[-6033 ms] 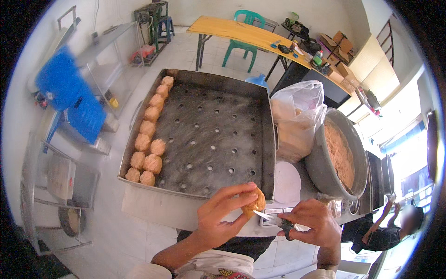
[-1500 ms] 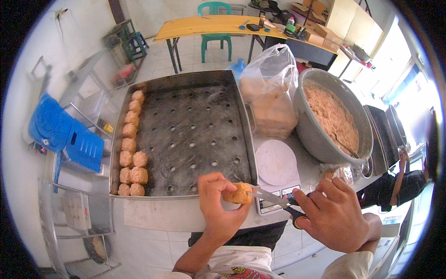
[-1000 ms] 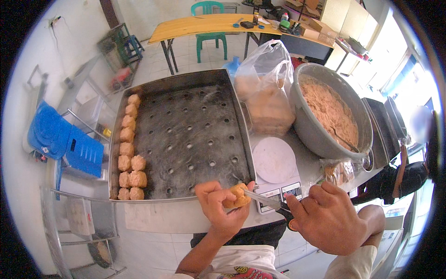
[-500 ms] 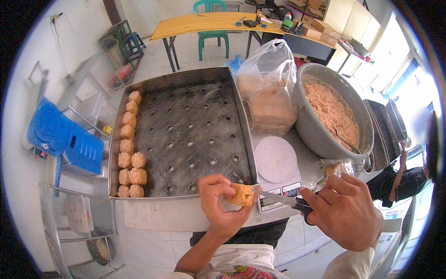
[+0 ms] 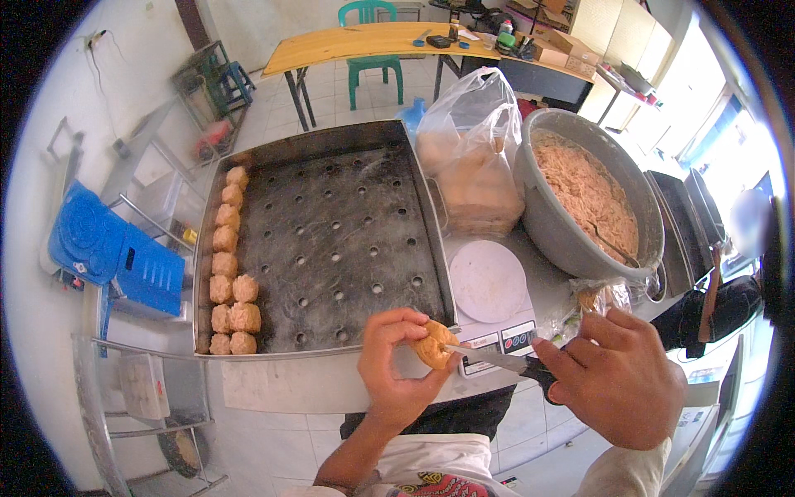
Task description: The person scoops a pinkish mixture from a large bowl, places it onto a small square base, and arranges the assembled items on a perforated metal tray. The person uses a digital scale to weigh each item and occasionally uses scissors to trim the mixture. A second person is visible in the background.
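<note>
My left hand [image 5: 396, 364] grips a golden-brown fried tofu puff [image 5: 432, 345] between thumb and fingers, just past the near right corner of the tray. My right hand [image 5: 614, 377] is closed round the black handle of a knife [image 5: 501, 359], index finger stretched along it. The blade's tip is inside a slit in the tofu puff, so that end is hidden. In the large dark metal tray [image 5: 339, 224], pierced with round holes, filled tofu pieces [image 5: 224, 240] stand in a column along the left wall, with a shorter second column beside its near end.
Right of the tray lies a white kitchen scale [image 5: 489, 282]. Behind it stands a clear plastic bag [image 5: 476, 178] of brown tofu puffs. A grey tub [image 5: 534, 224] holds pinkish filling with a spoon handle [image 5: 614, 247] in it. Crumpled plastic [image 5: 609, 300] lies near my right hand.
The tofu puff has tilted in my left hand, and the knife's tip has gone into its side. The whole view has shifted slightly.
</note>
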The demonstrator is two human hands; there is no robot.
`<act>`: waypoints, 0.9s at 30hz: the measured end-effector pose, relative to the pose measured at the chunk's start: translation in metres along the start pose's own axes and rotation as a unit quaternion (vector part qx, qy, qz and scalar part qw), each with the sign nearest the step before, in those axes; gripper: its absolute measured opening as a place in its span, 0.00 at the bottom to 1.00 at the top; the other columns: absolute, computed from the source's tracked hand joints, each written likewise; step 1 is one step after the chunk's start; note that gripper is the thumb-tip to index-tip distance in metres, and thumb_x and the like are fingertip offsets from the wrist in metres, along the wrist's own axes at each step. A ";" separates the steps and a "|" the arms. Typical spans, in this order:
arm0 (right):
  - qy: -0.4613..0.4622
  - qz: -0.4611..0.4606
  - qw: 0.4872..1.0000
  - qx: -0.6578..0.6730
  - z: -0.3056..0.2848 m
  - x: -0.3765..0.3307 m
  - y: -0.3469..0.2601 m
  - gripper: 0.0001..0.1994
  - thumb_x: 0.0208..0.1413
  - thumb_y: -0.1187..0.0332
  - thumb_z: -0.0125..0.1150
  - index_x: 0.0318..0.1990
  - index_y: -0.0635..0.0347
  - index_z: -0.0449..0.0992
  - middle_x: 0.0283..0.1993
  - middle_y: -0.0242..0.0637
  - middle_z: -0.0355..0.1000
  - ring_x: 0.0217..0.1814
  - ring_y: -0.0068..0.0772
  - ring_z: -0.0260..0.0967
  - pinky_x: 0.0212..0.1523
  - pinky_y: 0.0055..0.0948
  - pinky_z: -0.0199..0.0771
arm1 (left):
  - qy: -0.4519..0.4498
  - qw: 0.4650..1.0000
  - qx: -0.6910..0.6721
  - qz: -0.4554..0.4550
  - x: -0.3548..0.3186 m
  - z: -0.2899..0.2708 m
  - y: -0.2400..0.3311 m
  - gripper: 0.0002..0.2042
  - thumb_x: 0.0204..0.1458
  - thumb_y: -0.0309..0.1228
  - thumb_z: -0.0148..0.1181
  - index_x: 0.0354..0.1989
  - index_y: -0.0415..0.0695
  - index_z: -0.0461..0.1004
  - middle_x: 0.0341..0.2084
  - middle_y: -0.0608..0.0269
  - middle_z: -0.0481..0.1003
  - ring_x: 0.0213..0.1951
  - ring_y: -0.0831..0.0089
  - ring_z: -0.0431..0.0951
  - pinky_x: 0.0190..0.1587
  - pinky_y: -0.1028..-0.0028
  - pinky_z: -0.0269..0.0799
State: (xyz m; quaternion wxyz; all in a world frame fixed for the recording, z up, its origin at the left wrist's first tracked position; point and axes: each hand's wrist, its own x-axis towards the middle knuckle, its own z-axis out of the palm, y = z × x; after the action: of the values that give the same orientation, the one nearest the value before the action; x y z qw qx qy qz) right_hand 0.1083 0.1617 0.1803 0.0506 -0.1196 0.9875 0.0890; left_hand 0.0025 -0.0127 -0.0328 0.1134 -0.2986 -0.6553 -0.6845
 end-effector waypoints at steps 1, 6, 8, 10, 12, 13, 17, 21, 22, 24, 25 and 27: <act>0.002 0.006 1.000 0.003 -0.001 -0.001 -0.001 0.10 0.52 0.68 0.67 0.41 0.61 0.83 0.32 0.35 0.80 0.39 0.37 0.77 0.43 0.36 0.77 | 0.000 1.000 -0.006 -0.013 0.001 -0.001 0.002 0.25 0.40 0.24 0.83 0.45 0.43 0.73 0.48 0.53 0.76 0.48 0.65 0.79 0.49 0.67 0.77; -0.005 0.016 1.000 0.022 0.011 0.001 0.004 0.13 0.49 0.66 0.69 0.43 0.57 0.85 0.32 0.34 0.79 0.40 0.37 0.76 0.45 0.38 0.76 | -0.023 1.000 0.012 0.001 0.002 -0.003 0.002 0.24 0.40 0.26 0.85 0.44 0.43 0.75 0.46 0.54 0.80 0.47 0.66 0.81 0.49 0.68 0.79; -0.021 0.026 0.999 0.037 0.013 0.002 0.007 0.14 0.48 0.65 0.69 0.44 0.55 0.85 0.32 0.34 0.79 0.41 0.37 0.76 0.46 0.38 0.75 | -0.035 0.999 0.022 0.009 0.004 -0.004 0.006 0.24 0.41 0.25 0.84 0.45 0.43 0.76 0.45 0.54 0.81 0.47 0.67 0.82 0.47 0.70 0.80; -0.032 0.045 0.997 0.055 0.009 0.001 0.014 0.15 0.47 0.65 0.70 0.45 0.54 0.86 0.32 0.33 0.78 0.41 0.38 0.76 0.47 0.39 0.75 | -0.046 0.998 0.018 -0.030 0.002 -0.008 0.008 0.24 0.42 0.25 0.84 0.46 0.43 0.76 0.46 0.54 0.81 0.47 0.67 0.83 0.45 0.72 0.80; -0.037 0.088 0.993 0.072 0.004 -0.005 0.022 0.17 0.46 0.64 0.71 0.46 0.52 0.86 0.32 0.33 0.78 0.42 0.38 0.75 0.48 0.39 0.74 | -0.054 0.996 0.006 -0.071 0.000 -0.013 0.009 0.24 0.43 0.24 0.83 0.47 0.43 0.76 0.46 0.54 0.81 0.47 0.68 0.83 0.44 0.72 0.81; -0.031 0.113 0.990 0.080 0.006 -0.009 0.028 0.18 0.45 0.64 0.71 0.46 0.51 0.87 0.32 0.33 0.78 0.42 0.38 0.75 0.49 0.40 0.74 | -0.056 0.994 0.003 -0.090 0.000 -0.020 0.010 0.24 0.43 0.24 0.83 0.47 0.43 0.76 0.47 0.54 0.81 0.47 0.67 0.83 0.44 0.72 0.82; 0.056 0.238 0.964 0.110 0.045 -0.045 0.062 0.17 0.37 0.67 0.78 0.40 0.56 0.89 0.27 0.29 0.78 0.43 0.35 0.72 0.46 0.40 0.71 | -0.027 0.985 -0.044 -0.163 -0.001 -0.030 0.015 0.25 0.44 0.22 0.82 0.50 0.42 0.75 0.50 0.54 0.80 0.49 0.67 0.83 0.47 0.72 0.83; 0.042 0.244 0.948 0.201 0.098 -0.066 0.074 0.19 0.38 0.66 0.80 0.43 0.52 0.90 0.25 0.24 0.78 0.43 0.35 0.72 0.50 0.41 0.71 | -0.063 0.978 -0.046 -0.193 0.003 -0.044 0.017 0.31 0.43 0.21 0.80 0.57 0.42 0.72 0.54 0.53 0.77 0.56 0.58 0.82 0.55 0.64 0.83; 0.040 0.231 0.945 0.227 0.112 -0.064 0.067 0.18 0.39 0.65 0.81 0.43 0.50 0.90 0.25 0.24 0.78 0.43 0.35 0.72 0.50 0.40 0.71 | -0.071 0.980 -0.052 -0.181 0.005 -0.043 0.018 0.29 0.45 0.20 0.79 0.56 0.42 0.73 0.54 0.53 0.77 0.56 0.59 0.82 0.54 0.65 0.83; 0.001 0.183 0.933 0.311 0.136 -0.053 0.050 0.19 0.42 0.63 0.81 0.44 0.51 0.88 0.28 0.26 0.78 0.44 0.37 0.73 0.50 0.39 0.74 | -0.093 0.983 -0.060 -0.148 0.012 -0.042 0.020 0.25 0.47 0.18 0.77 0.54 0.40 0.74 0.53 0.52 0.77 0.55 0.60 0.82 0.52 0.68 0.85; -0.016 0.151 0.928 0.339 0.145 -0.042 0.039 0.19 0.43 0.62 0.80 0.46 0.51 0.87 0.30 0.27 0.78 0.44 0.38 0.73 0.50 0.40 0.75 | -0.076 0.978 -0.079 -0.176 0.013 -0.041 0.025 0.26 0.47 0.18 0.77 0.54 0.40 0.74 0.53 0.51 0.78 0.55 0.60 0.82 0.52 0.68 0.85; -0.033 0.113 0.930 0.347 0.160 -0.018 0.018 0.19 0.44 0.62 0.79 0.45 0.53 0.82 0.34 0.30 0.77 0.45 0.41 0.74 0.51 0.44 0.76 | -0.045 0.964 -0.126 -0.229 0.013 -0.036 0.034 0.26 0.46 0.18 0.78 0.54 0.40 0.74 0.53 0.51 0.78 0.55 0.60 0.83 0.52 0.67 0.85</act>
State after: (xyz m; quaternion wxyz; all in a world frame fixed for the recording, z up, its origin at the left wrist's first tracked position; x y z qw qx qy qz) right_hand 0.1341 0.2128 0.0287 0.1115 0.0208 0.9615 -0.2504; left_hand 0.0012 -0.0486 0.0044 -0.1145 -0.1834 -0.6190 -0.7550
